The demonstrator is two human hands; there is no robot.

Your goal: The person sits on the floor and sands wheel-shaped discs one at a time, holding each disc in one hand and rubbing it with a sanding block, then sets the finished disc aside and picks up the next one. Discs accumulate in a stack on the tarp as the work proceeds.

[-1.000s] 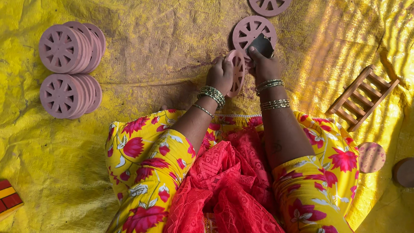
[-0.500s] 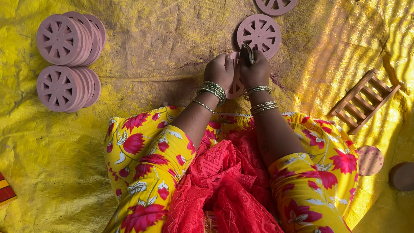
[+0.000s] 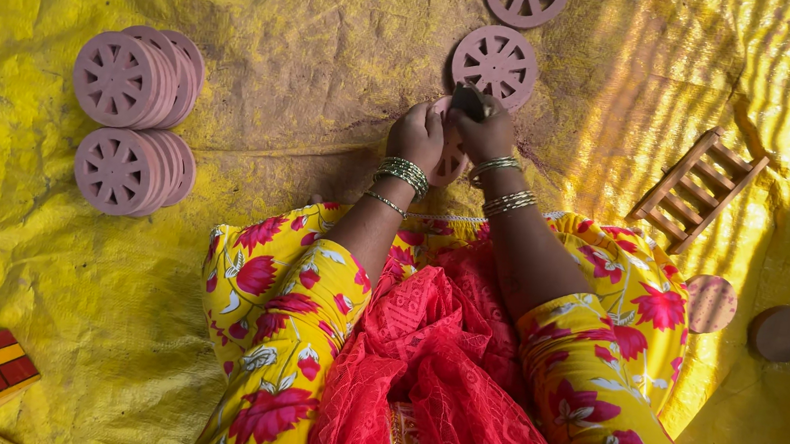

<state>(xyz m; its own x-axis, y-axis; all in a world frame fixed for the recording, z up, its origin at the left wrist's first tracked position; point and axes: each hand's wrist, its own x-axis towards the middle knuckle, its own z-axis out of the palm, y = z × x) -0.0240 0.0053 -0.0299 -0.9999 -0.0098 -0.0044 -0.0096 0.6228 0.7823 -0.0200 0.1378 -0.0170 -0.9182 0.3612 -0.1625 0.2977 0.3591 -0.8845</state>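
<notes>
Packages: none in view.
Labels: none in view.
Signs: none in view.
Screens: none in view.

wheel stacks (image 3: pixel 132 123) left, ladder piece (image 3: pixel 696 188) right, hands between

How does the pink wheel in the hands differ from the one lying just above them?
The held wheel is tilted up and mostly hidden by both hands; the loose wheel lies flat on the yellow sheet, fully visible and untouched. Both are pink, round and spoked.
</notes>
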